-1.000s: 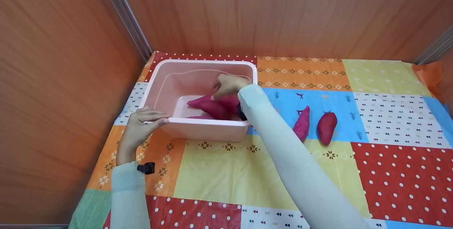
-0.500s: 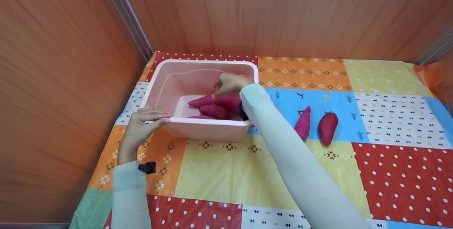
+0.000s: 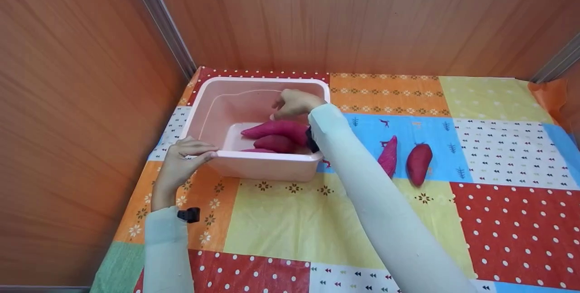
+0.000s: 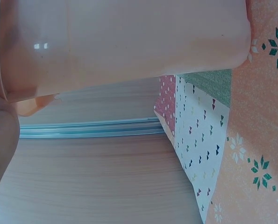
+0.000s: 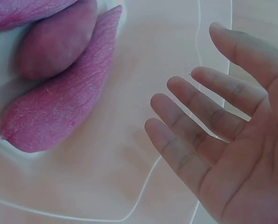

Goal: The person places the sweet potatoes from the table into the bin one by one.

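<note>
1. From my remote feed: the left hand [image 3: 179, 161] pinches the near-left corner of the bin [image 3: 267, 166] between thumb and fingers, which I judge steadies it.
2. The right hand [image 3: 297, 103] is released: in its wrist view the fingers spread loosely, apart from the tubers. It hangs inside the bin, over the far-right part, the sleeve [image 3: 362, 170] crossing the right wall; I take this as the posture for handling its contents.
3. I count three tubers in the bin: the long tuber [image 3: 278, 129], the dark tuber [image 3: 275, 143] just beside it, and a third tuber [image 3: 259, 150] mostly hidden by the near wall. They lie flat on the floor, probably for stability.
4. Two more rest on the cloth [image 3: 267, 220], right of the bin — a pink tuber [image 3: 388, 157], partly covered by the sleeve, and a red tuber [image 3: 419, 164] near it.
5. Totals: one bin, two hands, five tubers visible — three inside, two outside.
</note>
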Demonstrator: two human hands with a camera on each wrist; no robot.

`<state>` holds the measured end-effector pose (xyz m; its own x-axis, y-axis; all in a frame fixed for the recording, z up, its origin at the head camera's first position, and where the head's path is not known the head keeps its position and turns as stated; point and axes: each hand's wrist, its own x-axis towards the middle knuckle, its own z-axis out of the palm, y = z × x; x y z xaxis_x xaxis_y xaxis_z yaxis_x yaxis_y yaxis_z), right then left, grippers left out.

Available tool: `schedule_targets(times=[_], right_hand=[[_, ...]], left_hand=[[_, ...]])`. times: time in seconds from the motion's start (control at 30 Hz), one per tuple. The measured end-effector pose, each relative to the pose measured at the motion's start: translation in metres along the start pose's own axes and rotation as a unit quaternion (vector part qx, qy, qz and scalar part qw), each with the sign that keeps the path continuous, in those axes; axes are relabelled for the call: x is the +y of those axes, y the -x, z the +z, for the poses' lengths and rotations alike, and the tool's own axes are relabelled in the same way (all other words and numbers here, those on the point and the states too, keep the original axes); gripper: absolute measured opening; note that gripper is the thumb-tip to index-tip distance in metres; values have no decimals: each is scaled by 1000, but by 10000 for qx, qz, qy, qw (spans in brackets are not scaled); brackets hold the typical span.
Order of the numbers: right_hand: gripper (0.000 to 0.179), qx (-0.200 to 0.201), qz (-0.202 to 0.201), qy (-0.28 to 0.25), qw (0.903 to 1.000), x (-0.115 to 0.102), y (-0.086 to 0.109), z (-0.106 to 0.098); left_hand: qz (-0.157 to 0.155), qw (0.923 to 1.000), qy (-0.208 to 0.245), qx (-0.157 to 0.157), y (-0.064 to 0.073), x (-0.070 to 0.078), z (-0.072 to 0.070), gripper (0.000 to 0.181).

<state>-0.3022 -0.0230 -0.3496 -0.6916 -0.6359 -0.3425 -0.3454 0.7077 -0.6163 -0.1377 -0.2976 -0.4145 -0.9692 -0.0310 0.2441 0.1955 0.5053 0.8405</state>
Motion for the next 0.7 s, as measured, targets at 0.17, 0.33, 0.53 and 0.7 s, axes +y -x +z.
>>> schedule_targets(times=[0.17,0.33,0.53,0.7], right_hand=[[47,51,-20,-77,10000,1,4,-6],[48,150,104,-125,9998,3,7,-12],[49,293,80,-83,9995,2,13,-19],[52,501,9,-178,9986,3,21,-24]], left_hand=[[-26,10000,45,-19,-1,1,0,18],[-78,9998,174,-77,0,3,-2,19],[-118,9998,106,-136,-1,-2,-7,21],[-22,10000,-48,-55,0,-3,-9,20]])
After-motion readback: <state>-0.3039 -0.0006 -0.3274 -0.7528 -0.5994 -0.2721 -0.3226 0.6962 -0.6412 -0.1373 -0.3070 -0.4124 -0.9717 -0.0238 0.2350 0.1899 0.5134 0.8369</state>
